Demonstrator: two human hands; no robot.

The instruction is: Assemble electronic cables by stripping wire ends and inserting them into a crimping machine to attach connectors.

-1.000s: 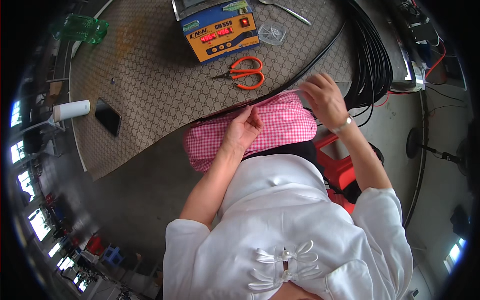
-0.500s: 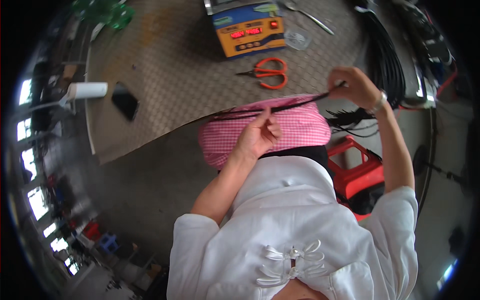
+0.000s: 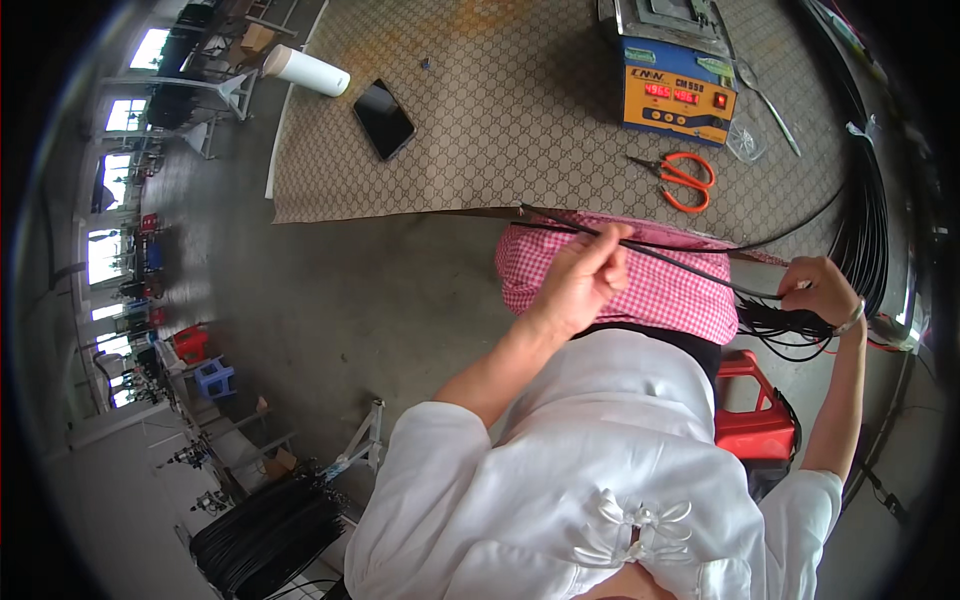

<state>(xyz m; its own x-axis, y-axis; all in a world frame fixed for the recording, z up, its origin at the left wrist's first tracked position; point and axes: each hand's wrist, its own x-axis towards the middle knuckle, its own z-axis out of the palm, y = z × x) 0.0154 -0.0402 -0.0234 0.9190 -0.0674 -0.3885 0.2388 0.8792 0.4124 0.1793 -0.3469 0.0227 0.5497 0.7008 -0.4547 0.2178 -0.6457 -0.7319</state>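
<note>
My left hand [image 3: 590,278] is closed, fingers pinching a thin black cable [image 3: 690,268] above my lap, in front of the table edge. The cable's free end points up and left past this hand. At the right, my right hand [image 3: 818,290] has its fingers closed on the same cable farther along. A second black strand crosses near my left hand and curves up to the right, toward a thick bundle of black cables [image 3: 865,200] hanging over the table's right side. Under both strands lies a pink checkered cloth [image 3: 670,300] on my lap.
On the patterned table [image 3: 500,130] lie orange-handled scissors [image 3: 684,178], a blue and orange box with a red display [image 3: 678,100], a slim metal tool [image 3: 775,108], a clear dish [image 3: 745,140], a phone [image 3: 384,120] and a white bottle [image 3: 312,72]. A red stool [image 3: 750,425] stands at right.
The view has swung left, so the table items appear farther right. My right hand has moved down and outward along the cable; both hands stay closed on it.
</note>
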